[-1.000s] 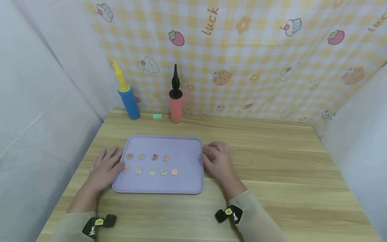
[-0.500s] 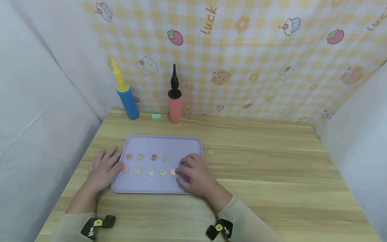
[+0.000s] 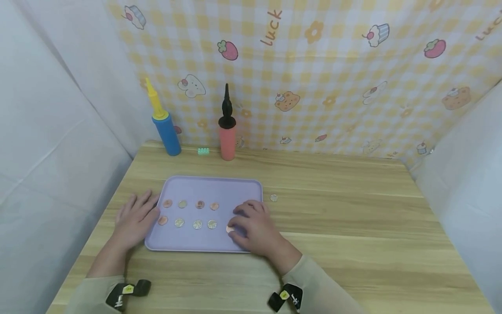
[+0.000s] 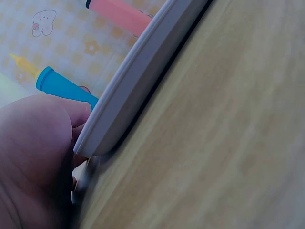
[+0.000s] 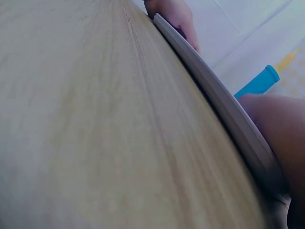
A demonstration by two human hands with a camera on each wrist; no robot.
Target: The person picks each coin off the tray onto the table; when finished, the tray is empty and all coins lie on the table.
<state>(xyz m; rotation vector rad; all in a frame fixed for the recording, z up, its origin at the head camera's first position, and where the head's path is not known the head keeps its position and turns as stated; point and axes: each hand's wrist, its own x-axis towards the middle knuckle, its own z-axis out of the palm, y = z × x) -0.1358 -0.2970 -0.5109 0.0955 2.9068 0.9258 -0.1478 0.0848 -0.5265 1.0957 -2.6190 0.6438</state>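
A lilac tray (image 3: 188,242) lies on the table with two rows of copper and silver coins on it. My right hand (image 3: 256,229) is over the tray's right part, thumb and index finger pinching a copper coin (image 3: 229,228) at the right end of the front row. The fingers partly cover that coin. At the left side, my left hand (image 3: 135,220) rests beside the tray, fingers extended on the table and thumb at the rim. In the left wrist view the tray's side wall (image 4: 128,90) passes close by the thumb.
A silver coin (image 3: 273,198) lies on the wooden table (image 3: 353,209) just right of the tray. Behind the tray stand a blue hand pump (image 3: 167,133) with yellow nozzle, a pink hand pump (image 3: 227,141) with black nozzle, and a small green toy brick (image 3: 203,151).
My right hand has left the silver coin on the table and moved left over the tray. It has drawn the front row's end copper coin slightly right and nearer me. My left hand stays put.
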